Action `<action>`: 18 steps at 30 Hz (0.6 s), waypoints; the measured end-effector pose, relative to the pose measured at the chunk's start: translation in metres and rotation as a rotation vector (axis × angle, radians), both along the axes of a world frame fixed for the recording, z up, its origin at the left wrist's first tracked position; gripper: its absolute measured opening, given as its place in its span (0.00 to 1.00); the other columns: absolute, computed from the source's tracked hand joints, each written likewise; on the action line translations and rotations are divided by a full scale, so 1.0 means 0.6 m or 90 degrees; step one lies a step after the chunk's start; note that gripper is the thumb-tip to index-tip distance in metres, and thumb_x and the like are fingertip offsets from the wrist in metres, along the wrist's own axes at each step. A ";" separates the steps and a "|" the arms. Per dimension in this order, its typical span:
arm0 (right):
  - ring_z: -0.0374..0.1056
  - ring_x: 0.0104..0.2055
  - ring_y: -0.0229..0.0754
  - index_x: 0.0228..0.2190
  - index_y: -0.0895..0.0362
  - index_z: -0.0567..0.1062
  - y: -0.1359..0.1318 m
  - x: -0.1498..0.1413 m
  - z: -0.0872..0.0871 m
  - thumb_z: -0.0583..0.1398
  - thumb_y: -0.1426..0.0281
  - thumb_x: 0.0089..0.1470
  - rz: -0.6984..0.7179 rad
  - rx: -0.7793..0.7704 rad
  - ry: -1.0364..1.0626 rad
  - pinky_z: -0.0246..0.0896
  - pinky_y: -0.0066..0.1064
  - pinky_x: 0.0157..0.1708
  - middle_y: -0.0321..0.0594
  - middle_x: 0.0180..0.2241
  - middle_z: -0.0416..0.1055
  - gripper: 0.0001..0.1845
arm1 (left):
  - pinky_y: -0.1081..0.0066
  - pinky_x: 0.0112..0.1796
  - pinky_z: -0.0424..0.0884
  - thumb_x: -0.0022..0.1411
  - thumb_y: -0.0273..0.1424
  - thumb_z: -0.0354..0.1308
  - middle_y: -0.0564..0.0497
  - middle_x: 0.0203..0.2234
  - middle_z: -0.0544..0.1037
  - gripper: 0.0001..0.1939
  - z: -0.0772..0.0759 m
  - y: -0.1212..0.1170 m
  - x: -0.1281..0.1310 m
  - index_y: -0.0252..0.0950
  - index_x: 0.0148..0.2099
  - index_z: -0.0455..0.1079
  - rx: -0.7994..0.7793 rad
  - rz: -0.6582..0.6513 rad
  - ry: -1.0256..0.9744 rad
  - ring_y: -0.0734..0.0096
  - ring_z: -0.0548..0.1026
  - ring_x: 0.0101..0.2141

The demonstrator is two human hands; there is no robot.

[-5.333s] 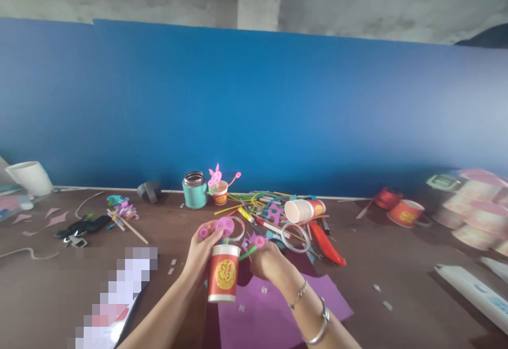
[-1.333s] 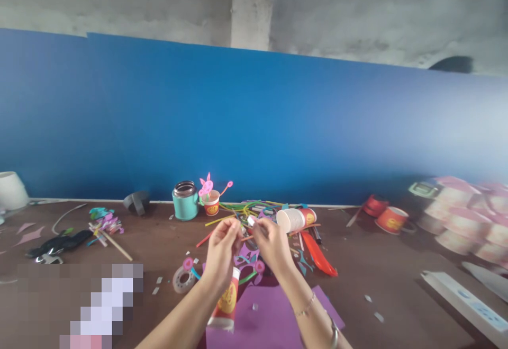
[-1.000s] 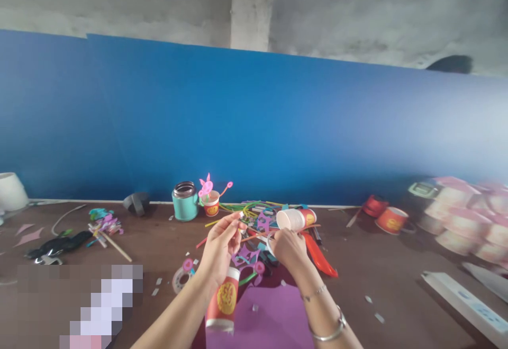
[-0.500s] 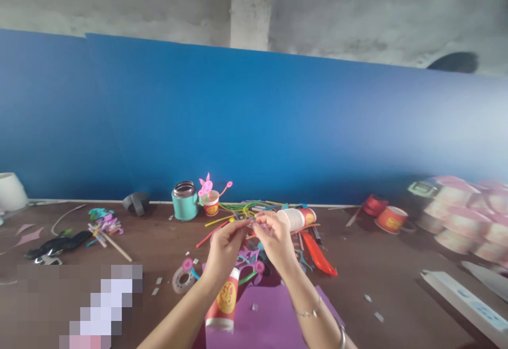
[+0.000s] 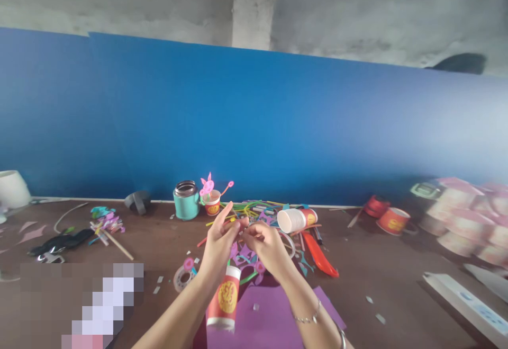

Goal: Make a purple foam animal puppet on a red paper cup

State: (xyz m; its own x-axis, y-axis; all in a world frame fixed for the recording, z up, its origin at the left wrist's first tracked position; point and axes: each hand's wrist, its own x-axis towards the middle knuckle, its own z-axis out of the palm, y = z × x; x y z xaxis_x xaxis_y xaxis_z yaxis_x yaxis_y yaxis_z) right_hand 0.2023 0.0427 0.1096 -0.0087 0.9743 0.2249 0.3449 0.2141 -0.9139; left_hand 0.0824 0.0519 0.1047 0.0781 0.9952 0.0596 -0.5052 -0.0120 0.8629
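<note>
My left hand (image 5: 221, 239) and my right hand (image 5: 266, 243) meet fingertip to fingertip above the craft scraps. Both are closed in a pinch, the left index finger pointing up and away. Whatever sits between the fingertips is too small to make out. Below my left wrist a red and white paper cup (image 5: 224, 298) lies tilted at the edge of a purple sheet (image 5: 270, 317). Purple cut-out scraps (image 5: 243, 253) and pink discs on coloured stems lie under the hands. A roll of clear tape (image 5: 183, 279) is left of the cup.
At the back stand a teal jar (image 5: 186, 200) and a small decorated cup (image 5: 212, 203). Stacked paper cups (image 5: 291, 221) lie beside a red-orange plastic piece (image 5: 320, 255). To the right are a red cup (image 5: 392, 222), pink-topped containers (image 5: 468, 222) and a power strip (image 5: 464, 306).
My hands have shifted slightly left and lower. The left index finger has lifted away from the pinch, and more of the purple scraps and stacked cups show.
</note>
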 end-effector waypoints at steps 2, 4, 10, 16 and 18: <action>0.62 0.25 0.36 0.19 0.60 0.74 0.000 0.000 -0.001 0.58 0.71 0.45 -0.010 0.002 0.006 0.54 0.26 0.24 0.36 0.24 0.67 0.08 | 0.65 0.39 0.72 0.51 0.32 0.64 0.45 0.33 0.81 0.40 0.001 -0.002 0.002 0.33 0.63 0.52 -0.004 -0.002 -0.005 0.60 0.78 0.37; 0.62 0.25 0.36 0.18 0.60 0.73 0.001 0.000 -0.002 0.57 0.72 0.44 -0.017 0.009 0.014 0.55 0.26 0.25 0.36 0.24 0.68 0.08 | 0.65 0.39 0.72 0.50 0.32 0.64 0.44 0.33 0.81 0.39 0.000 -0.003 0.003 0.33 0.62 0.54 -0.006 -0.002 -0.010 0.60 0.78 0.37; 0.63 0.25 0.36 0.16 0.59 0.71 0.002 -0.004 -0.007 0.57 0.72 0.44 -0.049 0.025 0.012 0.56 0.26 0.25 0.35 0.21 0.68 0.09 | 0.63 0.43 0.70 0.49 0.33 0.65 0.44 0.34 0.81 0.39 -0.007 -0.001 0.004 0.32 0.61 0.56 0.001 -0.002 -0.029 0.59 0.78 0.39; 0.62 0.23 0.36 0.15 0.60 0.71 0.005 -0.005 -0.010 0.58 0.69 0.43 -0.080 0.017 0.020 0.56 0.25 0.23 0.36 0.21 0.68 0.10 | 0.64 0.44 0.70 0.49 0.34 0.66 0.44 0.34 0.81 0.38 -0.009 -0.004 0.010 0.34 0.61 0.57 0.002 0.022 -0.049 0.58 0.77 0.41; 0.62 0.23 0.36 0.15 0.60 0.72 0.005 -0.005 -0.011 0.59 0.68 0.44 -0.087 0.014 0.019 0.56 0.26 0.23 0.36 0.21 0.68 0.11 | 0.65 0.43 0.70 0.48 0.34 0.66 0.44 0.34 0.81 0.39 -0.009 -0.006 0.012 0.34 0.61 0.57 0.002 0.019 -0.062 0.59 0.77 0.41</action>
State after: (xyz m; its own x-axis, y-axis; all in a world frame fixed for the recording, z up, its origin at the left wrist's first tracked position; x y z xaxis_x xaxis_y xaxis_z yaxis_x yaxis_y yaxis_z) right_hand 0.1990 0.0456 0.1030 0.1301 0.9610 0.2439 0.3449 0.1868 -0.9199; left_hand 0.0893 0.0482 0.0996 0.0414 0.9967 0.0693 -0.5856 -0.0320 0.8100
